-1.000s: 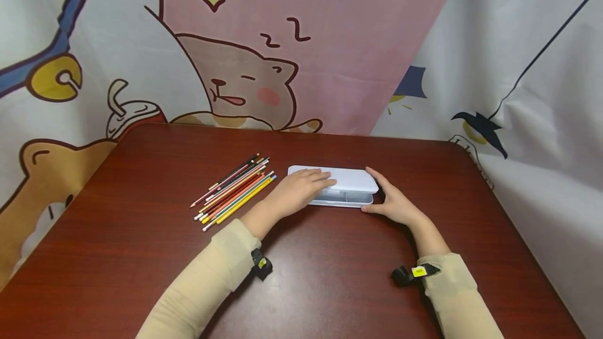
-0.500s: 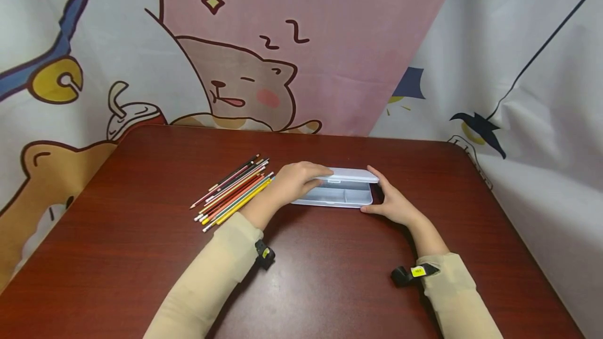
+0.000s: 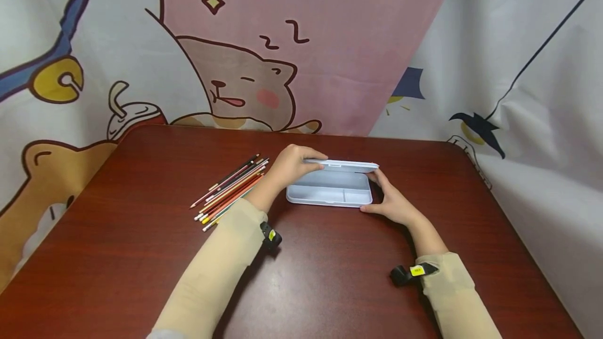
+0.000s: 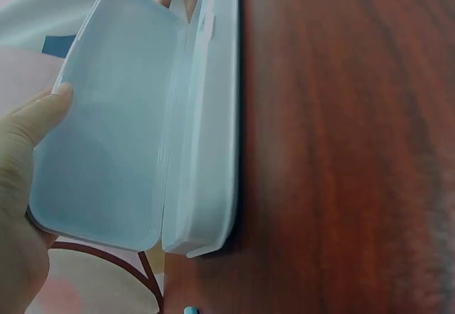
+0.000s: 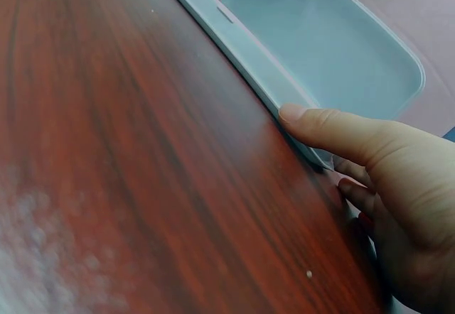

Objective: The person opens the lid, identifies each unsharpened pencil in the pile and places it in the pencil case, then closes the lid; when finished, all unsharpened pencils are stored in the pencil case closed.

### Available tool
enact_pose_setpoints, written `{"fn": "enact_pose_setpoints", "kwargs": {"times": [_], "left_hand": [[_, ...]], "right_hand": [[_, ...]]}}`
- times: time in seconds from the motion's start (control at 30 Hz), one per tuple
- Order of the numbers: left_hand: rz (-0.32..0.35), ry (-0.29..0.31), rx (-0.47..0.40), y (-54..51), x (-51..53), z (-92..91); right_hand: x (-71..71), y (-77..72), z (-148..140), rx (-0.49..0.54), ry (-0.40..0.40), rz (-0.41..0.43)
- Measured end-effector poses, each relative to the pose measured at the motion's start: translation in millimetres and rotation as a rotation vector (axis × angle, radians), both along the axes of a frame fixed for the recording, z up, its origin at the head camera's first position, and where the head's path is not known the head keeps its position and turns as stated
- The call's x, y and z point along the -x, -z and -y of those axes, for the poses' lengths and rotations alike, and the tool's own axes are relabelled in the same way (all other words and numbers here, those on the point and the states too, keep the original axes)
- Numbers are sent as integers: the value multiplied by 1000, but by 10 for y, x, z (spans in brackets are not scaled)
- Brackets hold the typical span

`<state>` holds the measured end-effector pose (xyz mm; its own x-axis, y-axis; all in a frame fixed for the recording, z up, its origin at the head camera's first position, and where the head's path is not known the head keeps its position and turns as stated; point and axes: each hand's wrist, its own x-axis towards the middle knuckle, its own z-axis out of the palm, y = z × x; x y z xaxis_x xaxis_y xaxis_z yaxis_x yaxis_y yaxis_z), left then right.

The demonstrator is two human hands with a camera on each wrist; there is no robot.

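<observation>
A pale plastic case (image 3: pixel 313 195) lies on the table with its lid (image 3: pixel 350 166) raised; a divider parts the near side of its tray, which holds nothing. My left hand (image 3: pixel 289 164) pinches the lid's left front edge, thumb on the inner face, as the left wrist view shows on the lid (image 4: pixel 114 122). My right hand (image 3: pixel 398 204) grips the case's right end, its thumb at the near corner; in the right wrist view that thumb presses the rim of the case (image 5: pixel 245 55) and the other fingers lie partly hidden behind the end.
Several pencils (image 3: pixel 235 187) lie in a slanted bundle left of the case, partly behind my left forearm. The dark red wooden table (image 3: pixel 330 276) reaches back to a printed cloth (image 3: pixel 348 67) hanging behind it.
The lid has swung up and back from nearly closed, my left hand rising with it and now pinching its edge instead of lying on top. My right hand has stayed at the case's end.
</observation>
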<state>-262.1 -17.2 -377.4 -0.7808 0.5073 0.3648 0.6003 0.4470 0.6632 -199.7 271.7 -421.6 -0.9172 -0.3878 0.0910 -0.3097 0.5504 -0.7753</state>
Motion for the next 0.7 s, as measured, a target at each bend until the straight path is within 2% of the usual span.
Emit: {"fn": "enact_pose_setpoints", "kwargs": {"times": [0.17,0.37,0.53,0.7], "left_hand": [[101,-48,-89,-37,102,-33],[194,-75,-154,-53,226,-57],[239,-98,-179,-56,325,-71],[280,-103,-218,-55,421,-85]], "right_hand": [[123,209,-123,-12,7,-18],[173,301,-171,24,-7,-42],[147,263,-139,18,-7,-44],[29,48,-40,19,-18,-31]]}}
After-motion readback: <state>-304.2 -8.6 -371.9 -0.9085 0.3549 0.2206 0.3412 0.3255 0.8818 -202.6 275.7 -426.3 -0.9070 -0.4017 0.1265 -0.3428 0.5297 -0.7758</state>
